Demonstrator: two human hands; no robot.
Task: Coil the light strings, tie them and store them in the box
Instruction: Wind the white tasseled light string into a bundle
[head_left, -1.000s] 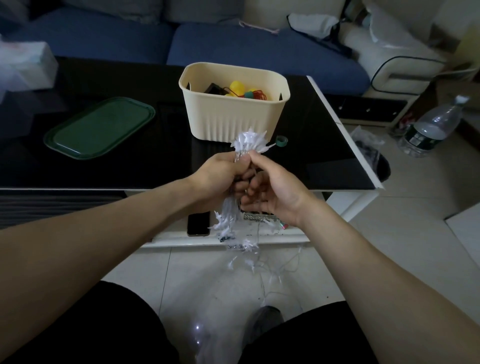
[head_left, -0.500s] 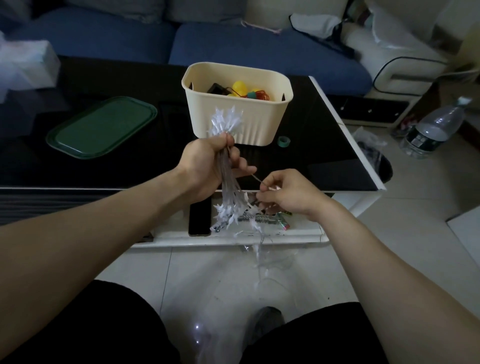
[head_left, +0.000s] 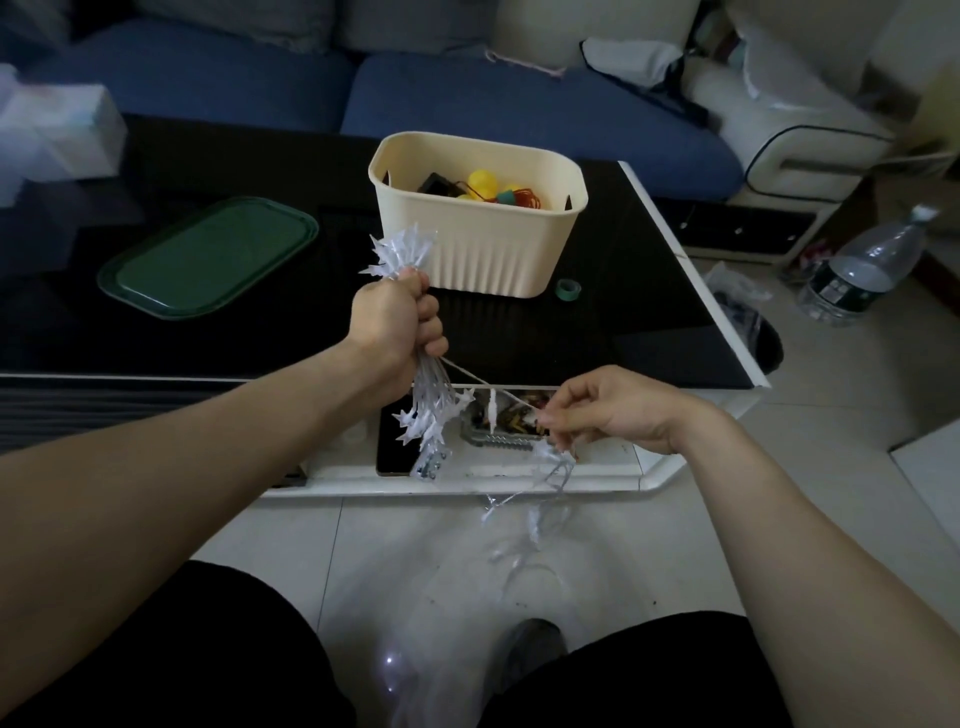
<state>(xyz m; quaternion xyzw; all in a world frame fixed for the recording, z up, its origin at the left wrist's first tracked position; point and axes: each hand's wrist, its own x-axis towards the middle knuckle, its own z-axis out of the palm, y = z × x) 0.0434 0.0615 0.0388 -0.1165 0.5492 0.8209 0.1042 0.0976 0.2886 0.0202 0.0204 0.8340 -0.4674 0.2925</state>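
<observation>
White star-tipped light string (head_left: 427, 415) bunched, tail loose.

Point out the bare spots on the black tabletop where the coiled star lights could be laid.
Bare glass lies between the green lid and the cream box, and right of the tape roll toward the table's white edge. Crowded: the left hand with the star bundle in front of the box.

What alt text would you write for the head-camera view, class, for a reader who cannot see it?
A person's left hand grips a coiled bundle of white star lights while the right hand pinches a strand pulled from it. Behind them a cream box, already holding coloured lights, stands on a black table beside a green lid.
</observation>
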